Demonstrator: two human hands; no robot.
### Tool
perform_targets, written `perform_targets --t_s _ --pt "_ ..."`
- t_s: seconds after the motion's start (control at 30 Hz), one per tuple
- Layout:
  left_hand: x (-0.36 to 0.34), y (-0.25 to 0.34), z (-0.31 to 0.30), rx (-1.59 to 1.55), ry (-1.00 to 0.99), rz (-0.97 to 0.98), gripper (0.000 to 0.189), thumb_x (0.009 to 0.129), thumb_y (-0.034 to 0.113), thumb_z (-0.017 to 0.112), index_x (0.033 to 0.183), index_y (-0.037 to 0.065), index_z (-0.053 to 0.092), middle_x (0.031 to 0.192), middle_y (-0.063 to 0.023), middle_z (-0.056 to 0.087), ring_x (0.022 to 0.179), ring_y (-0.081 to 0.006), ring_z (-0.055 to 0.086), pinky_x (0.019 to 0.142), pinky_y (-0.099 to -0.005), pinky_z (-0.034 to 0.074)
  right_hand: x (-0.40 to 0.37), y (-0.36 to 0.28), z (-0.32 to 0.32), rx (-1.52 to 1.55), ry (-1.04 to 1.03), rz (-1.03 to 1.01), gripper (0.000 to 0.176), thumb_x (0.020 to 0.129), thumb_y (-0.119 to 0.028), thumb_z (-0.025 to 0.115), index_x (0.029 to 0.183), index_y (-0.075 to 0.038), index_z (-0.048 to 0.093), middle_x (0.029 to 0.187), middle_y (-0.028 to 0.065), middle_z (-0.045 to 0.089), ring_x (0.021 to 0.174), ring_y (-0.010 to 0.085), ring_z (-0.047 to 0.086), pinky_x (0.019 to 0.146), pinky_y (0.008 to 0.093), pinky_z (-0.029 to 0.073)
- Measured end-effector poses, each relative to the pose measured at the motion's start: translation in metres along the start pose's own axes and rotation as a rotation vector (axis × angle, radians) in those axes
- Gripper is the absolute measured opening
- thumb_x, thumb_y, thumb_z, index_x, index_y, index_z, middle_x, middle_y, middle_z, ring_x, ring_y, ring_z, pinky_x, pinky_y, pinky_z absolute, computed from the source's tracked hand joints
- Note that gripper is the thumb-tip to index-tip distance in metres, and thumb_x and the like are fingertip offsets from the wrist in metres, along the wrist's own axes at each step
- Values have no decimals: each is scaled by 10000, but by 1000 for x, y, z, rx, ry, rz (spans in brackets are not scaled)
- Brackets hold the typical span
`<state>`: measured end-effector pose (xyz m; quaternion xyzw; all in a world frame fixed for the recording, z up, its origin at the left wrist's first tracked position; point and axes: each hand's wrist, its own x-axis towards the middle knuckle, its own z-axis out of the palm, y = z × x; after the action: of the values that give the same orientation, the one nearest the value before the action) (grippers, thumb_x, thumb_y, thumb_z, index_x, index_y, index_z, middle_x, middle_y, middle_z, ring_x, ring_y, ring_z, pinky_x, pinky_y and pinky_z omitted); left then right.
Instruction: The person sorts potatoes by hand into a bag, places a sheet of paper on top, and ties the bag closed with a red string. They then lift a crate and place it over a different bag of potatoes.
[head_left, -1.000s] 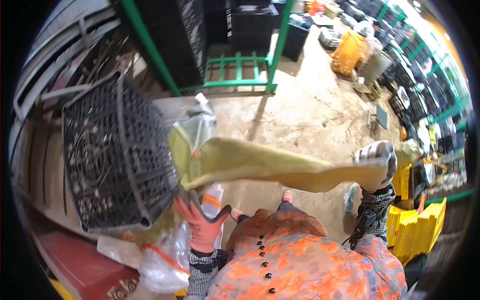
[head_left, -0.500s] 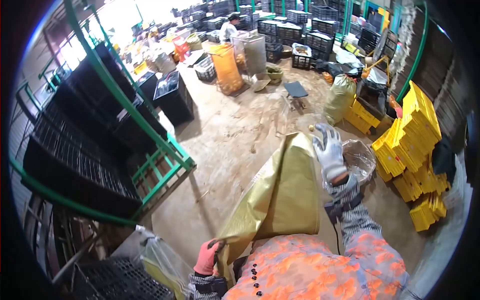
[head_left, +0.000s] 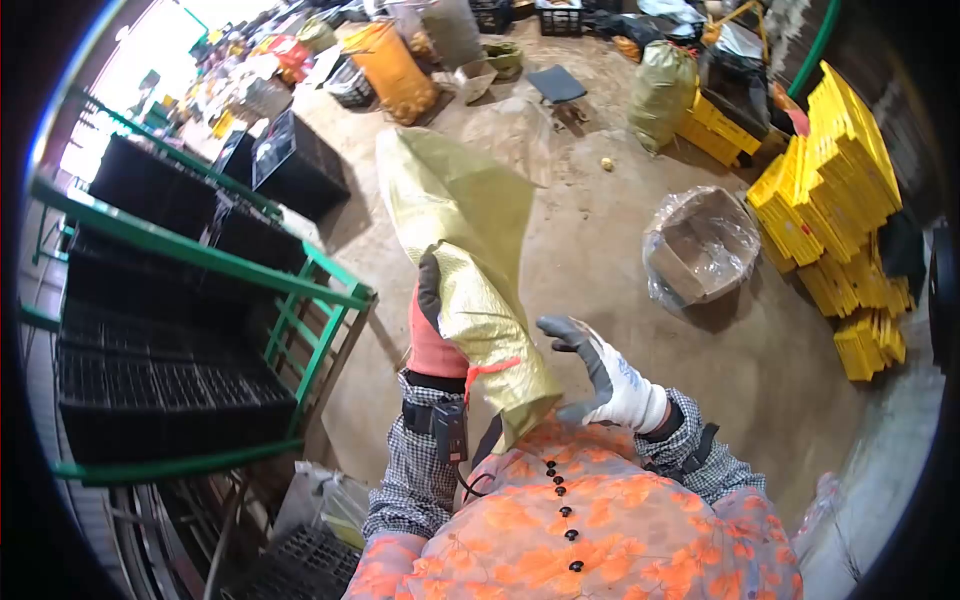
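Note:
A yellow-green woven sack (head_left: 470,220) stretches upward in front of my body, its lower end against the floral apron (head_left: 590,500). My left hand (head_left: 432,330), in a pink and dark glove, is closed on the sack's left side. A red-orange tie (head_left: 495,367) shows on the sack near that wrist. To the right of the sack's lower end, my right hand (head_left: 605,380), in a white and grey glove, has its fingers spread with nothing between them.
Plastic-lined box (head_left: 700,250) on the floor at right, beside stacked yellow crates (head_left: 830,190). Green-framed rack with black crates (head_left: 170,370) at left. Behind are an orange sack (head_left: 395,75), a filled green sack (head_left: 660,95) and a low stool (head_left: 556,84).
The view has tilted down. My left hand has risen with the sack, which now leans up to the left. My right hand has come down and back toward my body.

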<state>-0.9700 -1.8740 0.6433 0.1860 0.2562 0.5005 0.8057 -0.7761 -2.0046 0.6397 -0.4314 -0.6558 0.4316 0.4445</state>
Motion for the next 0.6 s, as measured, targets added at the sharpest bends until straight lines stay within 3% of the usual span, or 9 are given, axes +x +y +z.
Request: perform_targets --t_s 0.1,0.17,0.2,0.23,0.3,0.37,0.43,0.5,0.6 --pt "46 6 -8 121 28 12 343 918 350 451 1084 64 540 952 -66 607 854 -187 596 750 -331 494 27 -4 -7 216 52 53 757 683 -351 731 1271 -3 407 1264 143 432 1165 243 432 974 361 352" --pt "68 11 -3 -2 2 -44 396 932 347 407 1126 26 534 1026 -100 609 919 -213 595 826 -342 477 52 8 -16 -133 83 -18 529 741 -175 658 1212 -17 476 1166 153 524 1079 266 500 854 341 435" --pt "84 10 -22 -46 -14 -29 387 926 339 425 1135 29 529 1036 -98 607 923 -216 594 832 -347 476 57 14 -14 -257 142 53 329 765 -57 570 1087 6 547 1015 110 601 946 189 559 801 298 456" --pt "99 14 -28 -93 -23 -16 381 920 330 443 1144 33 523 1046 -96 605 927 -218 594 839 -353 474 67 22 -13 -276 148 45 329 765 -57 570 1087 6 547 1015 110 601 946 189 559 801 298 456" --pt "116 25 -24 -164 -21 -43 388 909 332 469 1159 40 516 1067 -90 602 964 -209 580 877 -347 453 89 40 -11 407 343 302 251 761 30 510 1005 13 564 939 59 622 876 122 571 782 266 459" --pt "123 44 -6 -232 -4 -102 440 903 383 466 1197 55 483 1154 -90 554 1048 -211 535 921 -367 422 113 59 -12 541 421 290 222 775 43 505 985 8 569 932 52 625 856 112 579 761 256 465" --pt "133 48 -15 2 -209 -101 557 875 477 468 1258 77 413 1266 -86 447 1152 -237 452 956 -429 388 140 65 -16 674 502 277 198 788 56 501 964 2 574 925 45 629 836 102 587 740 246 472" --pt "134 51 -1 287 -307 -82 515 879 408 492 1248 57 418 1254 -92 451 1142 -234 461 965 -410 384 167 67 -21 819 653 274 150 828 30 515 958 -5 582 901 55 634 788 102 593 699 225 480" --pt "140 41 4 468 -325 -256 538 822 131 556 1302 18 342 1196 -84 482 1091 -168 484 950 -318 385 190 82 -29 911 638 262 95 839 -42 580 923 -4 605 872 53 642 763 102 596 682 221 487"
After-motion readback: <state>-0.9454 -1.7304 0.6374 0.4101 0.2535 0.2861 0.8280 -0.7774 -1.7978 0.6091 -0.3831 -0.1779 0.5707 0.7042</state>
